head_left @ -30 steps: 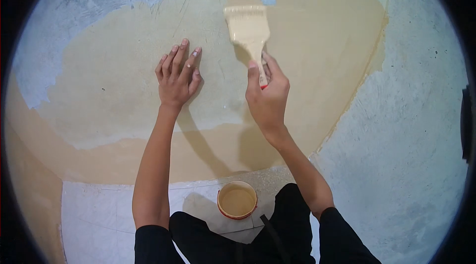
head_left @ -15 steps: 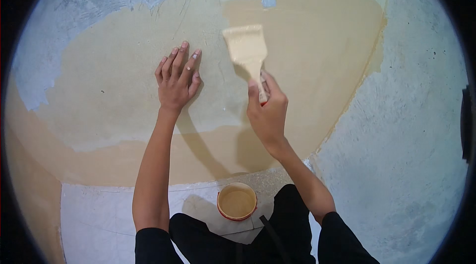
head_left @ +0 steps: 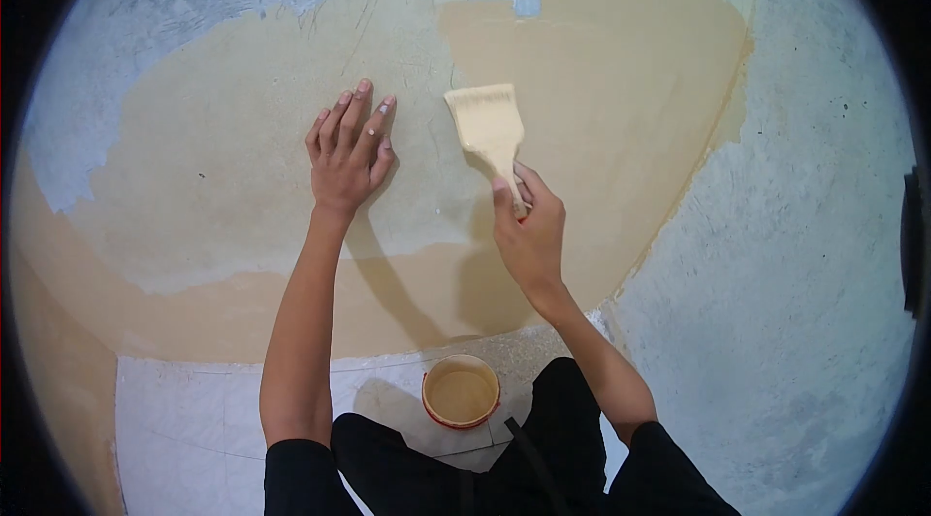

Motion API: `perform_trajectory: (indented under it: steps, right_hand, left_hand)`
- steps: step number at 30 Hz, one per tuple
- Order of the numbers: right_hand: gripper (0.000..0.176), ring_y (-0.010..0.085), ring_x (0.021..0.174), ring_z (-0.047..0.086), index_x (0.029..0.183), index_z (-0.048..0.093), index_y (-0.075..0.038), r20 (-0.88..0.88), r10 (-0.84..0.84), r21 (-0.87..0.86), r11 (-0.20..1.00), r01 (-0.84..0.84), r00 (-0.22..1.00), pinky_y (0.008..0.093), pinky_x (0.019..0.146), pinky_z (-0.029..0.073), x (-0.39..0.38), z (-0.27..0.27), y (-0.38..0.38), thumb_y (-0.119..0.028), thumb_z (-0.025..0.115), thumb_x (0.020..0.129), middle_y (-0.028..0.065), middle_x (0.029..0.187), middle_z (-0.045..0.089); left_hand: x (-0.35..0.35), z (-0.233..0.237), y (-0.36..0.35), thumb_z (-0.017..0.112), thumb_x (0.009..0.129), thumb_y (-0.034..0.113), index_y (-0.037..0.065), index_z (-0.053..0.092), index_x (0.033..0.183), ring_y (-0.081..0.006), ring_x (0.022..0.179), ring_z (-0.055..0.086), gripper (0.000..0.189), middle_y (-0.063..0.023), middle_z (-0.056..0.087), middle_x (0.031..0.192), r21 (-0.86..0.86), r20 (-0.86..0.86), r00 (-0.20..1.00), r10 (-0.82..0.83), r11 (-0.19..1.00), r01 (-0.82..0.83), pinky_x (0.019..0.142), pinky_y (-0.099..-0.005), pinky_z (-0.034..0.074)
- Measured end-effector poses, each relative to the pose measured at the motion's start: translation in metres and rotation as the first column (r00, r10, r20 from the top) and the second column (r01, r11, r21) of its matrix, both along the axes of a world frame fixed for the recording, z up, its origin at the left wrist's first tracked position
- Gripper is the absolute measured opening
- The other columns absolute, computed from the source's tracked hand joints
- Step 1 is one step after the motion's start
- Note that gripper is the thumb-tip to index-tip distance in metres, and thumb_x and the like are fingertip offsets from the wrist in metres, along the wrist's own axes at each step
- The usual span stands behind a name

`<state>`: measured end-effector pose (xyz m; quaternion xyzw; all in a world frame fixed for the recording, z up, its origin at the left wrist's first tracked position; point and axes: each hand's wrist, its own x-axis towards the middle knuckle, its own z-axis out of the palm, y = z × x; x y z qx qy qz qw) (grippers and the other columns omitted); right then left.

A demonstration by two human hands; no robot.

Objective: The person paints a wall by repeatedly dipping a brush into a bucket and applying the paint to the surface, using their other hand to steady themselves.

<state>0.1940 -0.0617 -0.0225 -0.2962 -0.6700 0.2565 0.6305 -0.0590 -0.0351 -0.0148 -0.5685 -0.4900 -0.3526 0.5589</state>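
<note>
1. Right hand (head_left: pixel 529 235): closed around the lower handle of a wide flat paintbrush (head_left: pixel 488 123). The bristles are coated in cream-tan paint and a sliver of red shows under the fingers. The brush points up and slightly left, with its bristles laid against the wall just right of the other hand. The low grip probably lets the wrist swing the head freely.

2. Left hand (head_left: pixel 344 162): spread open, holding nothing, with palm and fingers flat on the wall and pale specks on the nails. It likely serves as a brace for the leaning body.

3. Rough plaster wall (head_left: pixel 194 157): pale tan under both hands. The tan is darker and wetter-looking right of the brush and along the base. Bare blue-grey plaster (head_left: pixel 805 225) lies to the right and along the top.

4. Round red-rimmed bowl of tan paint (head_left: pixel 462 391): stands on the pale tiled floor (head_left: pixel 194 409) at the wall's foot, between the arms. It sits just before the black-trousered knees (head_left: pixel 388 438), probably to stay within easy reach of the brush hand.
</note>
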Motion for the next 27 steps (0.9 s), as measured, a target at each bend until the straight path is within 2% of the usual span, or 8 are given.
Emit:
perform_trajectory:
  steps: [2, 4, 7, 10, 17, 19, 20, 27]
  right_hand:
    - [0.028, 0.021, 0.07, 0.062, 0.114, 0.059, 0.008, 0.021, 0.029, -0.109, 0.994, -0.026, 0.999, 0.034, 0.066, 0.05, 0.003, 0.004, -0.004, -0.012, 0.056, 0.095, 0.0205, 0.083, 0.066]
    - [0.026, 0.0153, 0.069, 0.058, 0.112, 0.059, 0.008, -0.115, -0.017, 0.05, 0.998, 0.023, 0.993, 0.0332, 0.064, 0.049, -0.002, 0.009, 0.0, -0.012, 0.056, 0.095, 0.0169, 0.079, 0.065]
    - [0.025, 0.0177, 0.067, 0.058, 0.11, 0.059, 0.008, -0.165, -0.02, 0.198, 0.979, 0.053, 0.986, 0.033, 0.063, 0.048, -0.013, 0.026, 0.022, -0.01, 0.055, 0.095, 0.0178, 0.079, 0.064]
    - [0.025, 0.0231, 0.066, 0.06, 0.111, 0.06, 0.008, -0.061, -0.018, 0.142, 0.99, 0.027, 0.998, 0.0351, 0.064, 0.048, -0.014, 0.05, 0.018, -0.01, 0.055, 0.094, 0.0202, 0.08, 0.065]
    - [0.023, 0.0206, 0.06, 0.054, 0.109, 0.061, 0.006, -0.049, 0.018, 0.177, 0.984, -0.009, 0.999, 0.0342, 0.06, 0.046, -0.004, -0.023, 0.018, -0.011, 0.056, 0.095, 0.0172, 0.072, 0.062]
    - [0.029, 0.0079, 0.077, 0.056, 0.118, 0.058, 0.01, 0.133, 0.081, -0.207, 0.977, -0.052, 0.988, 0.0242, 0.066, 0.047, 0.009, -0.018, -0.006, -0.011, 0.057, 0.097, 0.0076, 0.088, 0.066]
    - [0.029, 0.0079, 0.077, 0.056, 0.118, 0.058, 0.01, 0.134, 0.082, -0.21, 0.976, -0.052, 0.988, 0.0242, 0.066, 0.047, 0.009, -0.014, -0.009, -0.011, 0.057, 0.097, 0.0076, 0.088, 0.066]
    - [0.026, 0.0102, 0.069, 0.055, 0.113, 0.059, 0.009, -0.141, 0.082, 0.101, 0.993, -0.068, 0.987, 0.0271, 0.06, 0.046, -0.014, 0.04, 0.009, -0.011, 0.056, 0.096, 0.0135, 0.082, 0.065]
  left_hand:
    - [0.0, -0.001, 0.001, 0.049, 0.091, 0.029, 0.025, 0.056, 0.134, -0.019, 0.134, 0.038, 0.043, -0.0014, 0.044, 0.148, -0.001, -0.001, 1.0, 0.002, 1.0, -0.002, 0.112, -0.0387, 0.024]
    - [0.0, -0.001, 0.001, 0.05, 0.089, 0.03, 0.029, 0.057, 0.133, -0.0162, 0.133, 0.04, 0.045, 0.0016, 0.046, 0.146, 0.012, 0.012, 1.0, 0.013, 1.0, -0.013, 0.113, -0.0365, 0.024]
    - [0.001, -0.001, 0.0, 0.05, 0.09, 0.03, 0.029, 0.057, 0.133, -0.0161, 0.133, 0.04, 0.044, 0.0015, 0.046, 0.146, 0.011, 0.02, 1.0, 0.006, 1.0, -0.006, 0.113, -0.0366, 0.024]
    - [0.0, -0.001, 0.0, 0.05, 0.09, 0.03, 0.029, 0.057, 0.133, -0.0161, 0.133, 0.04, 0.044, 0.0013, 0.046, 0.147, 0.015, 0.017, 1.0, 0.01, 1.0, -0.01, 0.113, -0.0365, 0.024]
    - [0.001, 0.001, 0.0, 0.05, 0.091, 0.027, 0.025, 0.055, 0.134, -0.0182, 0.135, 0.037, 0.044, -0.0014, 0.043, 0.149, 0.007, -0.008, 1.0, -0.006, 1.0, 0.006, 0.112, -0.0386, 0.024]
    - [0.001, 0.0, 0.001, 0.051, 0.089, 0.029, 0.03, 0.058, 0.133, -0.016, 0.133, 0.04, 0.044, 0.0017, 0.047, 0.146, 0.013, 0.016, 1.0, 0.012, 1.0, -0.012, 0.112, -0.0362, 0.024]
    - [0.001, 0.0, 0.001, 0.051, 0.089, 0.029, 0.03, 0.058, 0.133, -0.016, 0.133, 0.04, 0.044, 0.0017, 0.047, 0.146, 0.01, 0.017, 1.0, 0.012, 1.0, -0.012, 0.112, -0.0362, 0.024]
    - [0.001, 0.0, 0.001, 0.05, 0.09, 0.028, 0.029, 0.058, 0.132, -0.0158, 0.133, 0.04, 0.043, 0.0014, 0.047, 0.146, 0.023, 0.011, 1.0, 0.013, 1.0, -0.014, 0.112, -0.0363, 0.024]
